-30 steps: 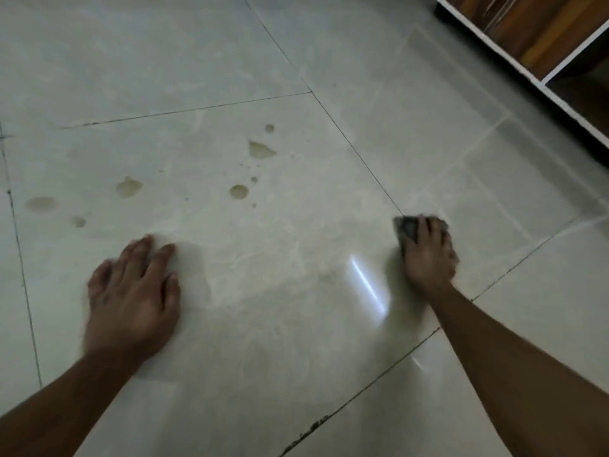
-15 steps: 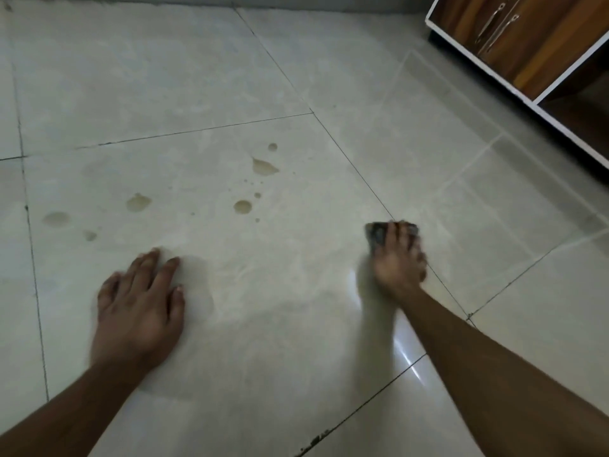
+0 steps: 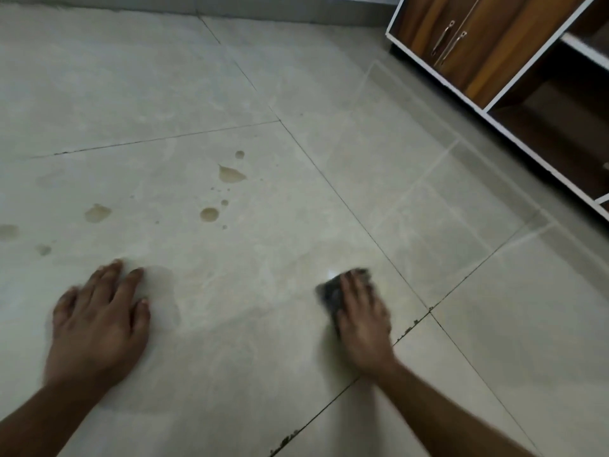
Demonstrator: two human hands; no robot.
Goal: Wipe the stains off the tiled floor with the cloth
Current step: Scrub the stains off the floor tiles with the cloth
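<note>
Right hand [image 3: 361, 316] lies flat on the dark grey cloth [image 3: 329, 293], lower right of centre in the frame, fingers straight and pressing it to the pale tiled floor [image 3: 263, 324]. Only the cloth's upper and left edges show past the fingers, blurred. What shows of it runs with its long axis from lower left up towards upper right, much as the fingers point. It sits on the big centre tile, just left of the dark grout line [image 3: 408, 328] that slants across the lower right. Left hand [image 3: 99, 319] is planted at lower left, palm down, fingers spread and straight on the same tile, holding nothing. Above both hands, brownish stains [image 3: 209, 215] dot the tile, one drop-shaped blot [image 3: 230, 174] further up and fainter patches [image 3: 97, 212] towards the left edge, all well apart from the cloth. A wooden cabinet [image 3: 487, 47] with a white frame and metal handles [image 3: 443, 37] fills the upper right corner.
</note>
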